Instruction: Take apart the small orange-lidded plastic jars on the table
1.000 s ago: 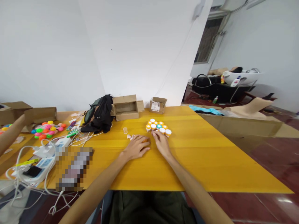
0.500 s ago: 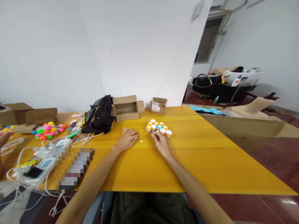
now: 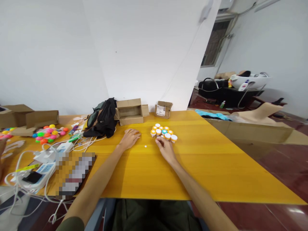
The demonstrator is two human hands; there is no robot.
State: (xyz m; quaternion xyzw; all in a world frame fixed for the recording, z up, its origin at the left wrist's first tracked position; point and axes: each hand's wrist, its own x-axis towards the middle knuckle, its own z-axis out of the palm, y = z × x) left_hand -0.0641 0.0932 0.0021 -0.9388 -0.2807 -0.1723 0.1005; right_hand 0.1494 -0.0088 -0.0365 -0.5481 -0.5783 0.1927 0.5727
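My left hand (image 3: pixel 130 139) rests palm down on the yellow table, its fingers curled together; whatever may be under them is hidden. My right hand (image 3: pixel 166 148) is beside the near side of a cluster of small bottles (image 3: pixel 167 136) with white, orange-rimmed caps, thumb and fingertips drawn together. I cannot make out what, if anything, they pinch. One bottle in the cluster has a turquoise cap (image 3: pixel 164 132). On the table between my hands lies a small white disc (image 3: pixel 145 146), touching neither.
Behind my hands stand an open cardboard box (image 3: pixel 131 119) and a smaller box (image 3: pixel 163 110). A black bag (image 3: pixel 106 120), colourful balls (image 3: pixel 49 134), a power strip (image 3: pixel 48 171) with cables and a blurred-out phone (image 3: pixel 79 175) are to the left. The table's right edge slants beside a large carton (image 3: pixel 240 133).
My left hand has shifted slightly left, and the amber item visible under its fingers before no longer shows. My right hand has barely moved. The white disc stays in place.
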